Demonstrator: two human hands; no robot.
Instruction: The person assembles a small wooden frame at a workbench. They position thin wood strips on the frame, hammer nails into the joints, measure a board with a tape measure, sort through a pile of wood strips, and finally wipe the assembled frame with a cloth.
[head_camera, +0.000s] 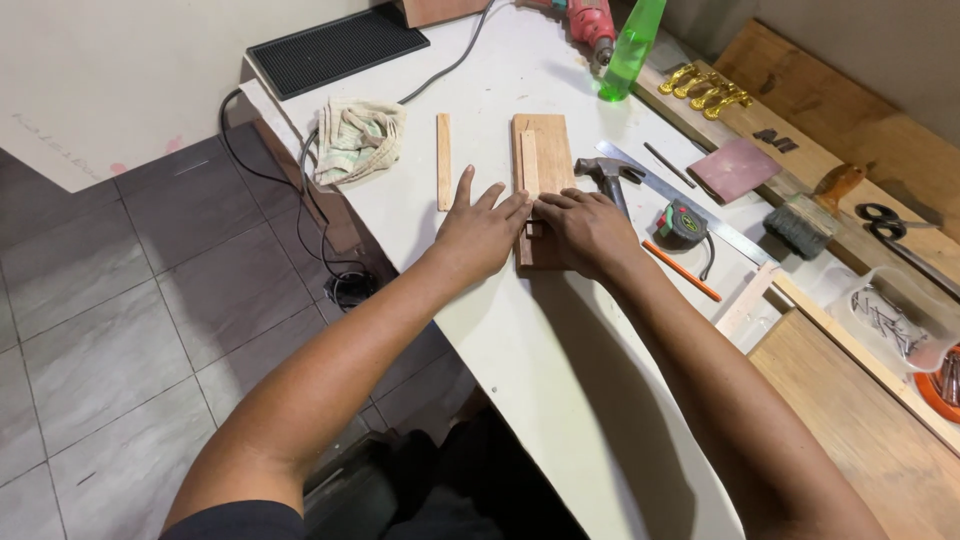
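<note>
Both hands on the wooden board (545, 150), centre of the white table (560, 380).

Left hand (480, 232): flat, fingers spread, not gripping. Palm on the table at the board's 9 o'clock edge, fingertips reach onto the board.

Right hand (588, 228): palm down over the board's near end, fingertips meet the left ones at a small wood block (533, 230). Fingers curled over it; cannot tell if it's pinched or only pressed.

A thin wood strip (529, 165) lies lengthwise on the board, just past the fingertips at 12 o'clock.

Around the board:
- 9 o'clock: second wood strip (443, 160), apart from the board, parallel. Bare table between them. Beyond it a crumpled cloth (355, 140) near the table's left edge.
- 3 o'clock, tight: hammer (610, 175) head just beside the board, steel ruler (690, 205) running diagonally, tape measure (682, 222), orange pencil (680, 270) near the right wrist.
- 12 o'clock: green bottle (632, 50), red drill (590, 22), cord across the table.
- 6 o'clock: open table under both forearms, to the near edge.

Table's left edge drops to tiled floor (110, 330).
</note>
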